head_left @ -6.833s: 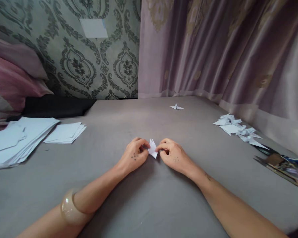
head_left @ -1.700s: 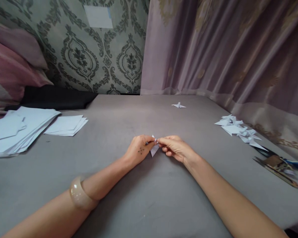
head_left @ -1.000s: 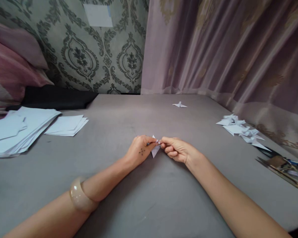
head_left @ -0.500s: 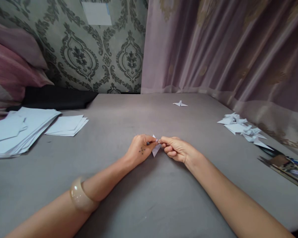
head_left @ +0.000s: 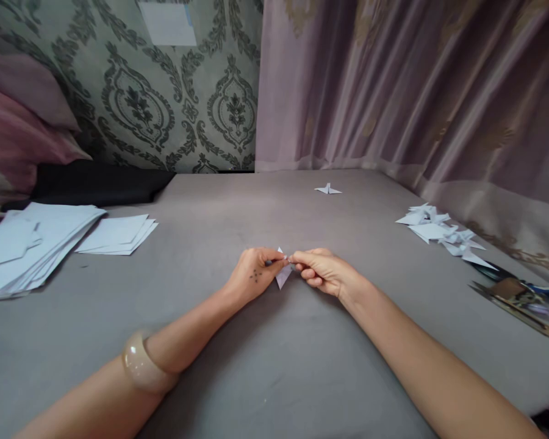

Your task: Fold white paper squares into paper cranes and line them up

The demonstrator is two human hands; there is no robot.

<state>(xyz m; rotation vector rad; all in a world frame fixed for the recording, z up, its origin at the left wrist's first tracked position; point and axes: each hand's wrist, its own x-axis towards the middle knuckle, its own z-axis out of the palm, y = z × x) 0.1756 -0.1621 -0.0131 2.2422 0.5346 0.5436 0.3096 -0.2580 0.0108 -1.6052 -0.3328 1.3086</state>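
Between my two hands, over the middle of the grey table, is a small folded piece of white paper (head_left: 282, 278) with pointed corners. My left hand (head_left: 256, 273) pinches it from the left between thumb and forefinger. From the right, my right hand (head_left: 320, 270) pinches the paper near its upper part, with the other fingers curled in. The fingertips of both hands almost meet and hide the paper's centre. One pointed tip shows above the fingers and a wider one hangs below.
At the back stands a folded paper bird (head_left: 328, 189). Several more lie in a heap (head_left: 439, 230) at the right, near scissors (head_left: 515, 310) and other small items. On the left are a stack of white sheets (head_left: 50, 244), smaller paper pieces (head_left: 119, 235) and a black cloth (head_left: 100, 183).
The whole view has shifted slightly, so things sit a little further left. Both hands keep their pinch on the paper with hardly any change in position.
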